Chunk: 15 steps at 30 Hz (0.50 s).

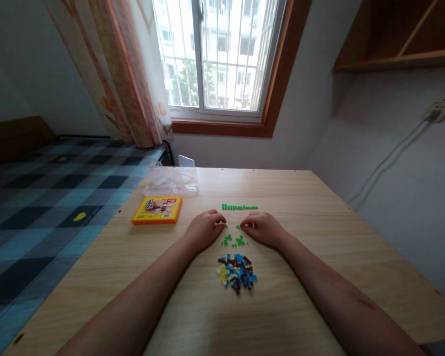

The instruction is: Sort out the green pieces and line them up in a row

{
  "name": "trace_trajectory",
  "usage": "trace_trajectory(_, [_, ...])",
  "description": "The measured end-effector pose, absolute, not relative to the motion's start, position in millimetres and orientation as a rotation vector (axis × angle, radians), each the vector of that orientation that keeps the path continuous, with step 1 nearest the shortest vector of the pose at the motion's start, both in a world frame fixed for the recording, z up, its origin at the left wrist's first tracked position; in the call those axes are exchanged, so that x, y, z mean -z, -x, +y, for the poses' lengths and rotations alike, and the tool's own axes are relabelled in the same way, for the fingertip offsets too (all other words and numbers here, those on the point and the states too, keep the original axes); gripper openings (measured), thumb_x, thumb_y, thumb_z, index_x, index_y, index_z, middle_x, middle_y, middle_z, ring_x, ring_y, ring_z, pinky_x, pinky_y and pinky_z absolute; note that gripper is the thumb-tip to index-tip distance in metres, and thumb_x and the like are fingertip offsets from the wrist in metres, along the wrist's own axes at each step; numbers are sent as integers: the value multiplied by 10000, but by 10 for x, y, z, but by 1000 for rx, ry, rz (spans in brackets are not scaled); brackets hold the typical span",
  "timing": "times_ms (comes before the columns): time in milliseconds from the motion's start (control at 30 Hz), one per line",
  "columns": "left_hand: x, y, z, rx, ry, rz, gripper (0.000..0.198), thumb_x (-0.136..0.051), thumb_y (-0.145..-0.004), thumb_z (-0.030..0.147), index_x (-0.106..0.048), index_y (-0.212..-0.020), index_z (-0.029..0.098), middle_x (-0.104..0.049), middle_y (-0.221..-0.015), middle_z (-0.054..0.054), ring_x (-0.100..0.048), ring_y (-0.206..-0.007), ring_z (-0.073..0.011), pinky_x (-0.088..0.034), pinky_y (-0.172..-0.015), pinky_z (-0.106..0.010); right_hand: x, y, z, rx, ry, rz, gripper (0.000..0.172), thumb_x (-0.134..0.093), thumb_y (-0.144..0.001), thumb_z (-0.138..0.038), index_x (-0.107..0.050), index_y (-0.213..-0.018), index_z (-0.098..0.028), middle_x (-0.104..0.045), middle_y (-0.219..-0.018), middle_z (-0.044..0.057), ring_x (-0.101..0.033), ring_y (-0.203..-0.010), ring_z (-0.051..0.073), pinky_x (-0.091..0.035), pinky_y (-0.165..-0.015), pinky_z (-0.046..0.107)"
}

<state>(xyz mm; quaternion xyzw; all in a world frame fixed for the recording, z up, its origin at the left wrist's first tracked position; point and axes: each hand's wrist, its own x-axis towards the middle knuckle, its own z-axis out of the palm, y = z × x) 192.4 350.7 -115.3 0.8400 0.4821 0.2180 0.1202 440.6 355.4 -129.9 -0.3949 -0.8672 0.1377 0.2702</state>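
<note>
The left hand (203, 230), just left of the green pile (234, 241), has its fingertips pressed together. The right hand (263, 228), just right of it, pinches a green brick (238, 227). A green row (239, 207) lies beyond the pile, a mixed pile (237, 272) before it.

One table (319, 207) carried one orange box (156, 209), one clear plastic tray (170, 180), one row of green bricks (239, 207), one loose scatter of green bricks (234, 241) and one mixed-colour heap (237, 272). Two hands showed: left hand (203, 230), right hand (263, 229).
</note>
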Motion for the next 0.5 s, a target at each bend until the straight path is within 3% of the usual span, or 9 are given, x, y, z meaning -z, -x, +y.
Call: trace_trajectory(500, [1191,-1930,3518,-628,-2509,1394,137,-612,-860,228,-750,-855,227,-691,-912,-28,-628,-787,-161,-465,-722,-268,1280,-4396,3548,-355,1095,-2348,129,-656,-879,-214,-779,-905,-240,-706,-779,15,-604,-714,141,-422,-687,253])
